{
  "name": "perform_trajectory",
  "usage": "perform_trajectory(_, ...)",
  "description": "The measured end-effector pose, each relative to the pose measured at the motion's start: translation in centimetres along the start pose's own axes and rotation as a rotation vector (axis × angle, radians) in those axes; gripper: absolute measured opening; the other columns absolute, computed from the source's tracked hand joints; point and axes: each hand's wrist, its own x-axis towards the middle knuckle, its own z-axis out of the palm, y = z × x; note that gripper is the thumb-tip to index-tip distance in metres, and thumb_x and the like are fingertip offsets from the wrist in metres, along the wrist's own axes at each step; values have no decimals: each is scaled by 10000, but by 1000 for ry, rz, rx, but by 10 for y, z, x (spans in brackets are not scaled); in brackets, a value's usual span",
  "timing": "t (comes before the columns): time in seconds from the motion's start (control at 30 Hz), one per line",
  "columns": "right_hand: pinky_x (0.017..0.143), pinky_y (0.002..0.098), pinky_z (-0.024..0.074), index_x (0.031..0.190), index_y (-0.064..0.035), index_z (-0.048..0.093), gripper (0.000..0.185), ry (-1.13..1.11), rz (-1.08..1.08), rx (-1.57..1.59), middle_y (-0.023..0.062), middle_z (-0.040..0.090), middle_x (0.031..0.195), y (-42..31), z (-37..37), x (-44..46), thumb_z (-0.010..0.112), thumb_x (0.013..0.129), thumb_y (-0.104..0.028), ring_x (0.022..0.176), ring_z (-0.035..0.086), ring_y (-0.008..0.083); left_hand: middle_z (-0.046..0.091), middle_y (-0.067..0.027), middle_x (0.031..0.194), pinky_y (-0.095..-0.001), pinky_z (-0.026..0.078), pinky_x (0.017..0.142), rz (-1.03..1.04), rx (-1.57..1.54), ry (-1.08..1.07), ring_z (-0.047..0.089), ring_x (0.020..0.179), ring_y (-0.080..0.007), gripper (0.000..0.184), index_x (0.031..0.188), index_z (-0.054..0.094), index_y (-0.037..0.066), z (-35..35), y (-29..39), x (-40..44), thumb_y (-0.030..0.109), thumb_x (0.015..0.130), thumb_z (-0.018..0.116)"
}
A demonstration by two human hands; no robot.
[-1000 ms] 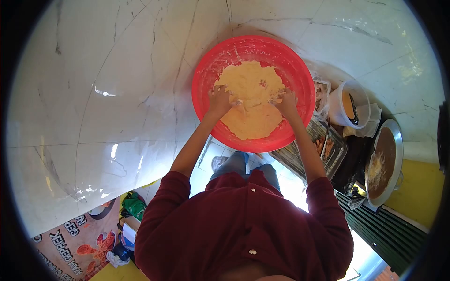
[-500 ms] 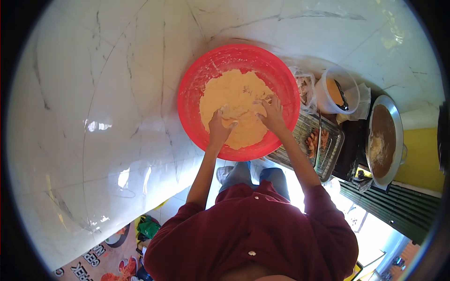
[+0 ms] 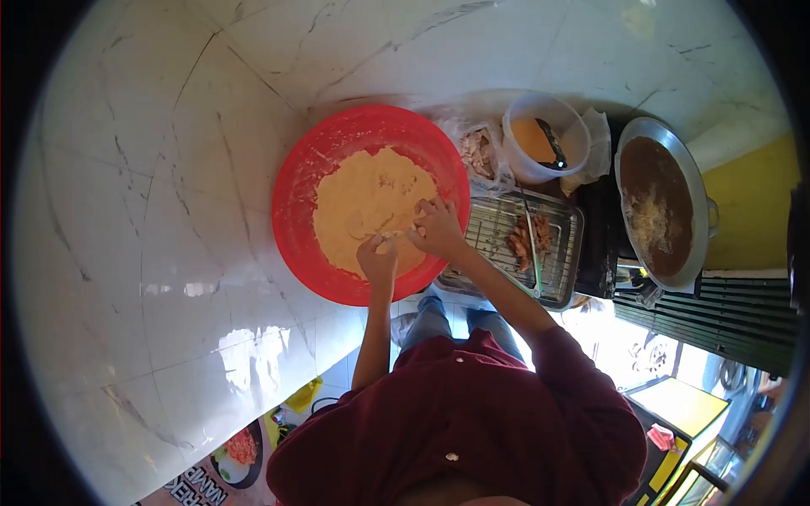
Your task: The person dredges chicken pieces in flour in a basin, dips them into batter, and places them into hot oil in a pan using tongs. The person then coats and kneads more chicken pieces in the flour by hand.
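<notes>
A large red basin (image 3: 291, 211) holds a mound of pale yellow flour (image 3: 354, 190). Over the near right part of the flour, my left hand (image 3: 377, 257) pinches one end of a small flour-coated strip (image 3: 392, 235). My right hand (image 3: 437, 229) is at the strip's other end, fingers bent around it, close to the basin's right side. The two hands are almost touching. What the strip is made of is too small to tell.
Right of the basin are a plastic bag of pale pieces (image 3: 479, 153), a clear tub (image 3: 547, 173) of orange liquid, a wire rack tray (image 3: 564, 253) with fried pieces (image 3: 530, 240) and tongs (image 3: 533, 253). A wide pan (image 3: 696, 211) of brown, foaming oil stands further right.
My hands have come together from opposite sides of the flour and now hold a small strip between them. The view has shifted, with the basin further left in it.
</notes>
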Motion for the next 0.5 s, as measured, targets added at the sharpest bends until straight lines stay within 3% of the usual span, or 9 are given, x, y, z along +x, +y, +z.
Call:
perform_trajectory(0.03,836,402,316,710,-75,654,164,-106,66,-50,65,494,979,4,3,0,652,648,-226,979,424,247,629,-137,718,-334,432,727,-189,-141,-10,611,713,-245,224,731,644,-2,3,8,2,221,721,657)
perform_trajectory(0.07,836,402,316,710,-75,654,164,-88,81,-58,65,494,979,8,5,-1,652,648,-226,979,424,247,629,-137,718,-334,432,727,-175,-149,-27,611,713,-245,224,731,644,-2,6,16,4,221,721,657)
perform_trajectory(0.13,788,390,365,756,-45,635,213,7,-44,-183,70,526,932,18,10,-3,631,700,-251,957,478,259,628,-133,688,-329,431,725,-435,104,-86,613,697,-244,245,708,650,-9,4,45,13,233,745,651)
perform_trajectory(0.17,788,390,365,756,-45,635,213,20,-35,-190,70,526,932,27,8,-3,631,700,-251,957,478,259,628,-133,688,-329,431,725,-421,100,-96,613,697,-244,245,708,650,-9,9,41,15,233,745,651)
perform_trajectory(0.23,747,382,411,776,-21,626,212,-1,86,175,107,543,932,32,-12,1,627,728,-227,916,521,287,638,-141,764,-325,442,706,-184,104,-173,619,749,-214,246,797,656,-10,22,41,20,233,774,634)
perform_trajectory(0.27,747,382,411,776,-21,626,212,10,89,174,107,543,932,40,-27,0,627,728,-227,916,521,287,638,-141,764,-325,442,706,-173,103,-178,619,749,-214,246,797,656,-10,33,42,21,233,774,634)
perform_trajectory(0.33,739,414,434,869,-13,598,204,-162,408,379,157,540,902,40,-103,1,620,708,-137,867,524,353,636,-147,844,-324,444,704,40,-197,-70,611,787,-221,251,868,641,-7,54,85,25,231,788,622)
perform_trajectory(0.4,746,419,437,933,6,559,250,245,111,237,180,542,925,92,-103,-5,608,702,-76,878,520,367,627,-158,862,-323,444,707,50,-233,-166,605,796,-231,265,896,629,-5,75,123,35,237,789,620)
perform_trajectory(0.5,772,413,432,918,26,554,261,529,191,-19,191,541,945,126,-163,3,625,682,-60,897,519,365,614,-175,865,-321,445,706,117,-167,-309,596,796,-258,277,920,617,-2,126,135,55,244,793,614)
